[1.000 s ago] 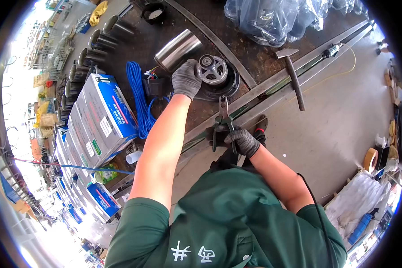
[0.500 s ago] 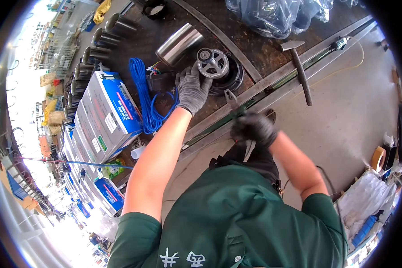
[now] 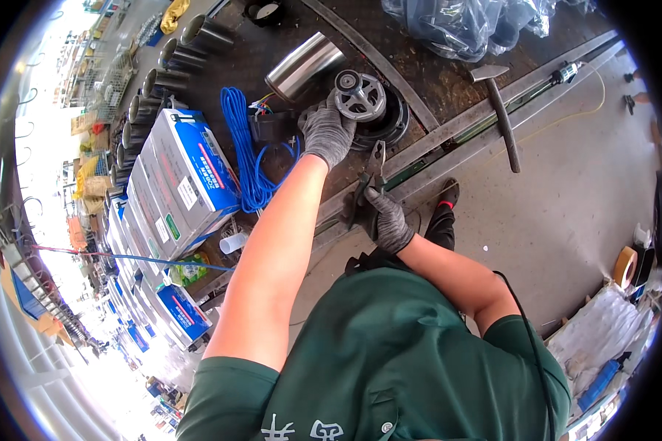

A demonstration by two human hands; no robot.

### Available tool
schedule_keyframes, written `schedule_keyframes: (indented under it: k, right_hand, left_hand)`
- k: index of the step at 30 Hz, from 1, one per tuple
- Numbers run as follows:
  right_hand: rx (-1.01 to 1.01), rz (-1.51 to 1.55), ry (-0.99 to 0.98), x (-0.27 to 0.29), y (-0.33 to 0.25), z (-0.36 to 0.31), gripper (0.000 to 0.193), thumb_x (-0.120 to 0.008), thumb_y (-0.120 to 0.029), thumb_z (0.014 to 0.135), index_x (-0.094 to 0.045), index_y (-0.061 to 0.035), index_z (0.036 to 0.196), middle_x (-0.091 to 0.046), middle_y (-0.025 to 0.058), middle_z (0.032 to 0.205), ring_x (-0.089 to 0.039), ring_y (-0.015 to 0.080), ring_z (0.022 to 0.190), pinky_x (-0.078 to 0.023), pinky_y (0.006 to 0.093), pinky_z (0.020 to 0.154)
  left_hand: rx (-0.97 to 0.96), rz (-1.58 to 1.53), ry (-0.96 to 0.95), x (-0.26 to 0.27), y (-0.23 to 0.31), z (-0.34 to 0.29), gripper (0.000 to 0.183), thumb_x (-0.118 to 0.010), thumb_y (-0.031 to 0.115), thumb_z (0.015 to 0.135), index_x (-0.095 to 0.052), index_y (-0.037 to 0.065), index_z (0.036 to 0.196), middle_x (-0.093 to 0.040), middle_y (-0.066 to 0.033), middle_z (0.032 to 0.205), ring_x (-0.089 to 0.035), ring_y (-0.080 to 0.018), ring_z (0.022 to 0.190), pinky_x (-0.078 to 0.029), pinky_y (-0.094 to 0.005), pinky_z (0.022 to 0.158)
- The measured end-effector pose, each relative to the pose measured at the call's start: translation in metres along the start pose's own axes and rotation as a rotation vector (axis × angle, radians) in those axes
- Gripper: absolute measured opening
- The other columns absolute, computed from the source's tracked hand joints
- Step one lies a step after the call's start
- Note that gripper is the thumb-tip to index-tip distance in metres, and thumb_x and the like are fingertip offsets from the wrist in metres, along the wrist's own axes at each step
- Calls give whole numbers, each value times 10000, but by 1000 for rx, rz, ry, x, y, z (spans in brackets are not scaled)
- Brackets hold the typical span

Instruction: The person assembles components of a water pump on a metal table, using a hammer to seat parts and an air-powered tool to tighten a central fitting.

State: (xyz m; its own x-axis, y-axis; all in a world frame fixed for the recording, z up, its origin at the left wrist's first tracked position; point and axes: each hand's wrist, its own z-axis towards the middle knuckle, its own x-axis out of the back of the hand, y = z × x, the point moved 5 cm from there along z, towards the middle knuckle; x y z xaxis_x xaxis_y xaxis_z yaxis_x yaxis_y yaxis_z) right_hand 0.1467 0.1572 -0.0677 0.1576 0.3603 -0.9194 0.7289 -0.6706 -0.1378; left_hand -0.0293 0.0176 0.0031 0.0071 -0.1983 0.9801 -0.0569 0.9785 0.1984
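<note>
Since the frame half a second back, the right hand [image 3: 386, 220] has swung leftward, nearer the left forearm, and the pliers [image 3: 377, 163] have turned with it, their nose now pointing almost straight up my view. The left hand [image 3: 327, 136] keeps its place beside the wheel [image 3: 362, 99].

Left hand, gloved: fingers partly curled against the near left side of the wheel. Fingertips hidden behind it — I can't make out how firmly they grip, if at all.

Right hand, gloved: fingers folded round the pliers' handles, out beyond the edge of the bench [image 3: 445, 92]. Nose just beside the black ring [image 3: 397, 132]; contact unclear to me, as is the gap between the jaws.

The wheel, silver and spoked, is on the bench near its front edge, overlapping the ring in my view. Behind it a steel cylinder [image 3: 304, 66] lies on its side. To the left I log a blue cable [image 3: 235, 125], coiled, then a row of cartons [image 3: 176, 176]. To the right, a hammer [image 3: 502, 117] — head on the bench, handle reaching out over the edge.
</note>
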Motion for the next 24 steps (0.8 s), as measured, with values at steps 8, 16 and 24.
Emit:
schedule_keyframes:
  k: [8, 16, 24]
  right_hand:
    - [-580, -388, -65, 25, -143, -30, 383, -767, -294, 862, -628, -35, 1108, -683, 190, 1005, -688, 355, 997, -593, 546, 782]
    - [-178, 67, -140, -16, -24, -11, 423, -731, -279, 953, -623, -45, 1289, -673, 201, 1277, -626, 382, 1255, -475, 572, 1101]
    - [-302, -153, -8, -1, -72, -29, 352, -759, -359, 889, -608, -77, 1038, -678, 151, 1011, -677, 309, 876, -539, 502, 794]
  left_hand:
    - [-15, -3, 41, -4, -3, -2, 560, -569, 425, 964, -510, 152, 1451, -697, -198, 1204, -636, -406, 1115, -366, -570, 1061]
    - [-2, -12, 27, 1, 0, -1, 549, -546, 413, 988, -502, 139, 1462, -705, -193, 1184, -633, -407, 1116, -369, -563, 1065]
    - [4, 3, 12, 2, 0, -4, 571, -547, 419, 981, -499, 134, 1473, -689, -194, 1242, -632, -404, 1130, -369, -562, 1069]
